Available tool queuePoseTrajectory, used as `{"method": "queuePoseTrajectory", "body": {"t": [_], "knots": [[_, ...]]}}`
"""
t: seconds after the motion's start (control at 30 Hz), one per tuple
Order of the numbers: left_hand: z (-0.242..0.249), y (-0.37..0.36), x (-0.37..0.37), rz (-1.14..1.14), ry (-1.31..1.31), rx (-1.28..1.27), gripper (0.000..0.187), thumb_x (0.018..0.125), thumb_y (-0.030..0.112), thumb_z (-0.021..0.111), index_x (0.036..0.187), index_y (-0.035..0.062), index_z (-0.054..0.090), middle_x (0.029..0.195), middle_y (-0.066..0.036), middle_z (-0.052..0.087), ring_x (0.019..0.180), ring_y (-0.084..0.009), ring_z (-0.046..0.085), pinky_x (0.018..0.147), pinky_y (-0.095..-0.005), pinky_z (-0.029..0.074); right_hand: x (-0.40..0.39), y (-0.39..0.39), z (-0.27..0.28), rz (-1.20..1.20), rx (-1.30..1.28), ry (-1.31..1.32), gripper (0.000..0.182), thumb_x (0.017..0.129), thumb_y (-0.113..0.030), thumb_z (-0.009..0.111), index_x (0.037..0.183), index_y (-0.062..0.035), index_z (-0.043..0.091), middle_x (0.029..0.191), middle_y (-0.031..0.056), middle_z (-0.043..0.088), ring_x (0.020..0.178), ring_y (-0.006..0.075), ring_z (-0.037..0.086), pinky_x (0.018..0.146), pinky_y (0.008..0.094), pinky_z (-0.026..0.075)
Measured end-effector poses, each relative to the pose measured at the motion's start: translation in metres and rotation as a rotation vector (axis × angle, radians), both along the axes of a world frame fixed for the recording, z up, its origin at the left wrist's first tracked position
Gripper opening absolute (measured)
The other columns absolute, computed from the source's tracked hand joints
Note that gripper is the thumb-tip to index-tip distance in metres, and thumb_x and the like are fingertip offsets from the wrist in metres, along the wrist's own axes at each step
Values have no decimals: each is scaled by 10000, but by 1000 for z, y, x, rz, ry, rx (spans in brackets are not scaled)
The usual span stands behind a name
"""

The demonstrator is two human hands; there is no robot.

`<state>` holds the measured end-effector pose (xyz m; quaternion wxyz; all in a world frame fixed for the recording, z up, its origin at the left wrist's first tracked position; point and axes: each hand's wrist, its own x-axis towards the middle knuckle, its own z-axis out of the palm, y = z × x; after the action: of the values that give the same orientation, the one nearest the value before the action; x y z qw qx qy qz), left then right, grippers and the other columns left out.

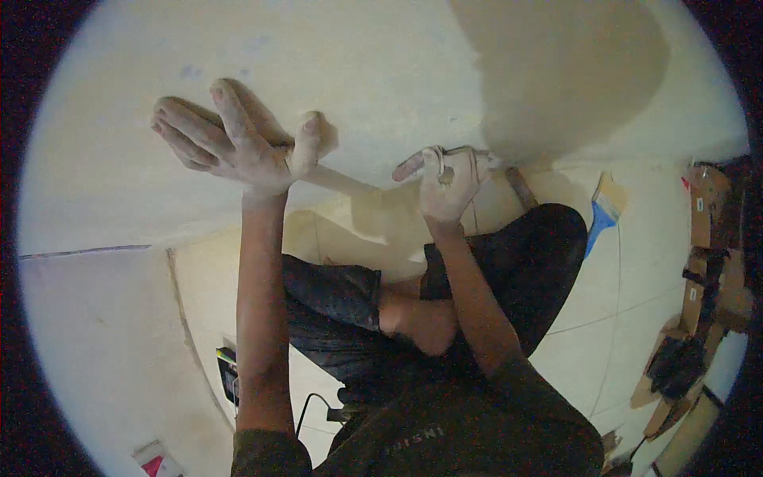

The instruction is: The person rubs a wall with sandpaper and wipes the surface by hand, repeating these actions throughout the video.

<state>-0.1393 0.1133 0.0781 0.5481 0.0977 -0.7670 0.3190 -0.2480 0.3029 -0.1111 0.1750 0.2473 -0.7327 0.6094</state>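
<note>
**Two dusty hands on a pale wall**

Closest to me I see my dark shirt [445, 437] and my bent knees in dark shorts [509, 262]. I am crouched on a pale tiled floor [604, 318].

My two arms reach up and away from me. My left hand [230, 139] is spread wide, with its fingers fanned out. Its thumb side rests on one end of a long, flat, pale tool [334, 179], and that end is partly hidden behind the hand. My right hand [445, 179] is curled shut round the other end of the tool. Both hands look white with dust.

The tool lies flat against the wall [358, 71], slanting between my hands.

On the floor by the wall lies a brush with a blue handle [602, 213]. It is well apart from my hands. Brown boxes [699, 286] are stacked at the far right.

The wall looks smooth and pale almost everywhere. One darker patch [556, 71] shows to the upper right; I cannot tell if it is wet or only a shadow. I think most of the smoothing is done, and the part under the tool is what is left.
</note>
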Motion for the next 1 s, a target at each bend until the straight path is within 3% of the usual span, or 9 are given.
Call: {"method": "queuePoseTrajectory", "body": {"t": [0.07,0.17,0.3,0.43,0.53,0.6,0.73,0.83,1.0], "knots": [[2,-4,-1,-15,-1,5,1035,838,798,500,1594,103,370,1645,-369,140,1532,-535,110,1203,-644,112,-4,-5,33,39,-107,-41,173,873,-162,791,882,-112,625,904,83,645,917,335,567,977,571,312],[-16,5,0,-35,-3,-11,1020,840,771,517,1593,99,371,1644,-367,150,1529,-536,124,1204,-642,114,-2,-2,-5,69,-223,-78,171,870,-145,788,856,-102,623,880,87,656,920,338,568,972,565,314],[-8,8,3,-48,29,-24,1000,851,758,517,1593,104,374,1640,-367,163,1522,-546,133,1199,-648,118,10,0,0,-15,25,82,180,858,-153,794,824,-99,625,841,80,662,914,338,567,991,560,310],[-12,11,7,-7,9,17,996,847,768,519,1599,132,371,1640,-369,166,1516,-556,138,1190,-653,126,3,-6,17,62,-174,-125,196,826,-191,818,816,-120,636,852,67,662,894,318,566,999,550,327],[-11,15,-1,-10,26,2,980,857,766,506,1605,148,366,1640,-368,169,1517,-554,140,1188,-649,127,16,0,34,-19,29,140,237,813,-173,814,782,-123,584,835,55,645,870,296,569,958,532,355],[-9,18,8,-17,40,4,911,908,723,461,1605,146,364,1636,-369,183,1518,-554,141,1189,-646,124,31,-5,32,-24,33,167,321,822,-111,779,729,-114,473,782,41,621,831,255,572,877,482,388],[-13,14,3,-45,-51,-9,745,1018,503,419,1580,18,353,1658,-345,142,1546,-523,83,1236,-607,67,14,-11,32,63,-159,-87,263,814,-154,792,737,-124,542,769,36,609,839,267,525,833,462,365],[-16,14,0,-26,-35,-37,665,1048,422,363,1572,13,365,1654,-348,152,1541,-530,97,1234,-613,79,18,-5,32,36,52,107,203,850,-204,795,772,-114,630,804,61,613,955,301,547,887,501,378],[-22,20,-6,-25,-23,-27,652,1060,417,334,1566,6,367,1642,-359,177,1535,-538,118,1232,-614,90,14,-5,24,106,3,67,221,843,-151,804,762,-104,604,768,74,604,887,307,560,790,471,415]]}}
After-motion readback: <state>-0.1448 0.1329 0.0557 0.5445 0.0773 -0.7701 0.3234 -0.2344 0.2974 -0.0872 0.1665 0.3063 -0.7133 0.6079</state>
